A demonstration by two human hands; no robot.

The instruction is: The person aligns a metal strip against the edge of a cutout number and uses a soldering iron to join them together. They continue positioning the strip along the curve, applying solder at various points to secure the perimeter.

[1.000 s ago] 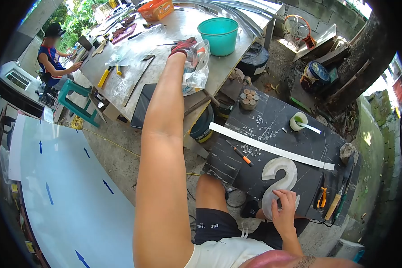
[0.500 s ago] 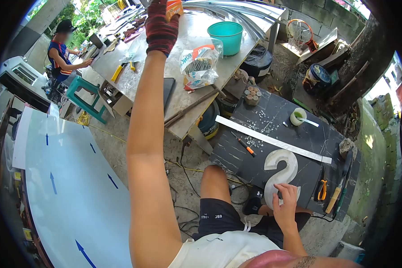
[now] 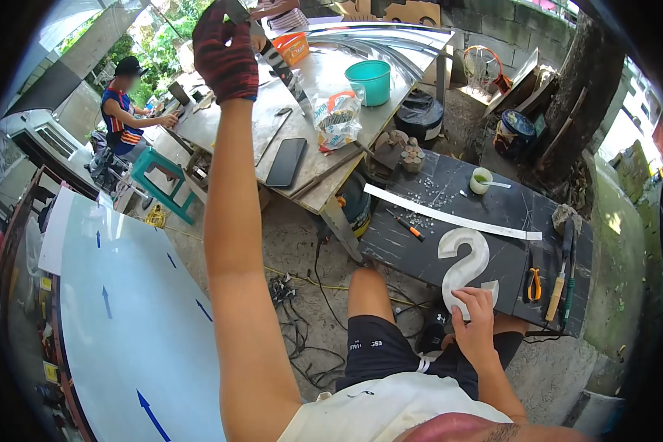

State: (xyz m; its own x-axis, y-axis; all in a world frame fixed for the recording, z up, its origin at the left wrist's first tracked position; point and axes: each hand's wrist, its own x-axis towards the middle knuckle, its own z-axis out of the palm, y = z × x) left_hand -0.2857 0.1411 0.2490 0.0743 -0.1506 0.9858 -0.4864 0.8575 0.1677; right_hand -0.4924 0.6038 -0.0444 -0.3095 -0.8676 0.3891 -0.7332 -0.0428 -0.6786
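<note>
My left hand [image 3: 225, 48], in a red and black glove, is raised high over the metal workbench [image 3: 272, 129], fingers closed around what looks like a long thin metal strip [image 3: 283, 70] that slants down to the right. My bare right hand [image 3: 475, 324] rests with fingers spread on the lower end of a white cut-out figure 2 [image 3: 465, 259]. That figure lies flat on a black slab [image 3: 508, 214] in front of my knees.
A plastic bag of nails [image 3: 335, 118], a teal bucket [image 3: 369, 78] and a black tablet [image 3: 286, 163] sit on the bench. On the slab lie a long white strip [image 3: 449, 218], an orange-handled screwdriver [image 3: 409, 229], pliers [image 3: 533, 284] and a cup [image 3: 480, 180]. Another person [image 3: 124, 103] sits far left.
My left hand let go of the plastic bag, which now lies on the bench, and rose up and to the left. The right hand stayed on the figure 2.
</note>
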